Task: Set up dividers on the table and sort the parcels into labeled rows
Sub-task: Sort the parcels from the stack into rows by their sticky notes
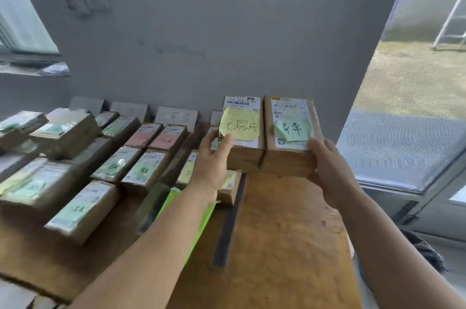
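**Two boxed parcels held side by side above the bench**

The left hand (214, 157) grips the left flank of a small rectangular brown cardboard parcel with a yellow sticky note (243, 132), thumb curled over its top face beside the note, fingers hidden behind the box. The right hand (327, 167) grips the right flank of a second brown cardboard parcel with a pale green sticky note (290, 132), thumb laid along its top edge and fingers wrapped under its near corner. The two parcels touch along their inner sides and are pressed together between the hands, tilted so their tops face the camera. Each top carries a white printed shipping label with a barcode, and each note bears dark handwritten characters; the notes look thin and slightly crumpled.

Below the hands lies the bench (282, 233), a worn, scuffed orange-brown wooden surface. A dark flat strip divider (228, 223) runs away from the person beneath the left forearm, and a bright green sheet (199, 230) shows just left of that forearm.

Further left of the left hand, rows of similar cardboard parcels (126, 165) lie flat, with green, pink and yellow notes on their labels; they are blurred. Beyond them, pale card signs (176, 117) stand against the smooth grey wall (227, 31), one with handwritten characters.
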`<state>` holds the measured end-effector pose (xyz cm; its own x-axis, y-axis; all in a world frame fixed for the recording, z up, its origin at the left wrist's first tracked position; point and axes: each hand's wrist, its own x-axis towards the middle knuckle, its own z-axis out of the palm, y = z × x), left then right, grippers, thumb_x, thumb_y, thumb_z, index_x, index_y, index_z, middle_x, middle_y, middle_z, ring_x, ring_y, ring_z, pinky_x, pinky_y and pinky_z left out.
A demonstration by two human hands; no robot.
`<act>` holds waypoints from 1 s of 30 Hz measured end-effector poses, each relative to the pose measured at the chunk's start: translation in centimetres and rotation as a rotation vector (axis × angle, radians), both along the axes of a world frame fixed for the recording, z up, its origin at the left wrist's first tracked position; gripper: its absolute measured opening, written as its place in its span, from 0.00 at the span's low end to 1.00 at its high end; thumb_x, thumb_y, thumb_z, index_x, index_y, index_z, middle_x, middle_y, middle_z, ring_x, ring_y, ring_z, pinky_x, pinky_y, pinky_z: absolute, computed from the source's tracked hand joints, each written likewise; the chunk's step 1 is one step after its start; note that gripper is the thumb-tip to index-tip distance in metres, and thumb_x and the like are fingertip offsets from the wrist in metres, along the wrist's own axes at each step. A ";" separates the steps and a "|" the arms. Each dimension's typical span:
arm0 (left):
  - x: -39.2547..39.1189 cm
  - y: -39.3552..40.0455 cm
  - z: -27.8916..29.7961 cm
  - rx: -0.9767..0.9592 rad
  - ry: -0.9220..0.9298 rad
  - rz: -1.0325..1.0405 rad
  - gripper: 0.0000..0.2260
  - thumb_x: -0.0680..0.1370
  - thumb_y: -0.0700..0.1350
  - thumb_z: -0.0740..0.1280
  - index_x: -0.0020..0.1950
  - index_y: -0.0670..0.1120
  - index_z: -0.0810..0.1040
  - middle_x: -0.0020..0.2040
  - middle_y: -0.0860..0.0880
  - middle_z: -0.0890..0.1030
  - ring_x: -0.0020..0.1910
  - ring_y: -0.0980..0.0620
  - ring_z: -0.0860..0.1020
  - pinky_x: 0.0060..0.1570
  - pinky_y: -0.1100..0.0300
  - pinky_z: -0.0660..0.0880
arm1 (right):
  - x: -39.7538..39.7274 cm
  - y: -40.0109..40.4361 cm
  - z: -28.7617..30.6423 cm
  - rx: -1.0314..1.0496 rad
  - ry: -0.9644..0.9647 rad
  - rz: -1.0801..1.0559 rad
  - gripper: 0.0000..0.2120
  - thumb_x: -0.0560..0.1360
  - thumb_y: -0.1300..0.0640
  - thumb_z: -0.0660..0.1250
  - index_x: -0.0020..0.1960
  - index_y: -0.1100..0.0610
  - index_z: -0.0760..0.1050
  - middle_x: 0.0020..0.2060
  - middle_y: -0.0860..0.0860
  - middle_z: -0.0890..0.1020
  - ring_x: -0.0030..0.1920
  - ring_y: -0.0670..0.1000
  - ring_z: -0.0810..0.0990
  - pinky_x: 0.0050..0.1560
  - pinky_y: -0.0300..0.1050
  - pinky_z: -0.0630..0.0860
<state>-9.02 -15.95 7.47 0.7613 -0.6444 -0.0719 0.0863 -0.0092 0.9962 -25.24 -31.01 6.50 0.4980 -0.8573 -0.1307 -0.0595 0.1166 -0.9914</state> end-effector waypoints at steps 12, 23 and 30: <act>7.9 14.6 -0.1 -0.023 0.041 0.035 0.15 0.77 0.56 0.66 0.63 0.59 0.72 0.62 0.51 0.78 0.62 0.49 0.75 0.63 0.47 0.69 | 7.3 16.4 -0.3 -0.075 0.060 -0.188 0.20 0.73 0.43 0.62 0.63 0.46 0.68 0.51 0.49 0.78 0.48 0.48 0.78 0.43 0.46 0.77; 9.2 20.7 -2.0 -0.005 0.105 0.022 0.14 0.77 0.55 0.66 0.62 0.56 0.73 0.58 0.50 0.80 0.60 0.49 0.77 0.63 0.46 0.69 | 8.4 25.8 -4.3 -0.239 0.554 -0.280 0.27 0.75 0.39 0.58 0.71 0.45 0.58 0.62 0.55 0.64 0.55 0.63 0.73 0.59 0.57 0.72; 9.4 22.3 -3.0 0.026 0.122 0.001 0.19 0.76 0.57 0.67 0.65 0.57 0.71 0.63 0.49 0.77 0.64 0.47 0.73 0.67 0.41 0.65 | 9.4 28.7 -6.3 -0.289 0.719 -0.265 0.25 0.76 0.40 0.56 0.70 0.45 0.55 0.64 0.57 0.61 0.59 0.65 0.67 0.61 0.60 0.67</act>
